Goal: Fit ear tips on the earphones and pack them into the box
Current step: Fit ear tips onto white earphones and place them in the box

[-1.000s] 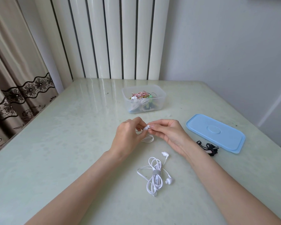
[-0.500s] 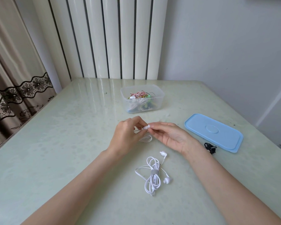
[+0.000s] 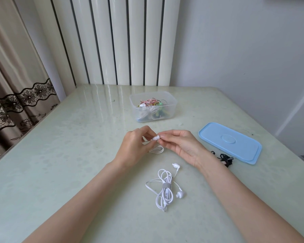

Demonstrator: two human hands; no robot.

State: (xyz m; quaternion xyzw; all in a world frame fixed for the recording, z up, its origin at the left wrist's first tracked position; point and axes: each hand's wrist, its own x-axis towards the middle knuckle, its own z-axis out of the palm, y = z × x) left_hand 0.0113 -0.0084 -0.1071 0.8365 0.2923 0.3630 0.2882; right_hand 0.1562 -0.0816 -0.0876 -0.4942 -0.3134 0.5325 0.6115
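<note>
My left hand (image 3: 133, 146) pinches a white earbud (image 3: 154, 138) above the table's middle, and its white cable (image 3: 157, 149) loops down under the hand. From the right, my right hand (image 3: 180, 146) pinches the white ear tip (image 3: 158, 137) at the bud's end. A second white earphone set (image 3: 166, 187), coiled and tied with a grey strap, lies on the table nearer to me, both buds showing. The clear plastic box (image 3: 172, 102) farther back holds several coloured earphones.
The box's light blue lid (image 3: 230, 142) lies flat to the right. A black earphone bundle (image 3: 225, 158) sits beside the lid, behind my right wrist. A white radiator stands behind the table, a curtain at the left, and a wall at the right.
Both hands stay together at the earbud with only small finger movements. The view has shifted slightly; nothing on the table moved.
</note>
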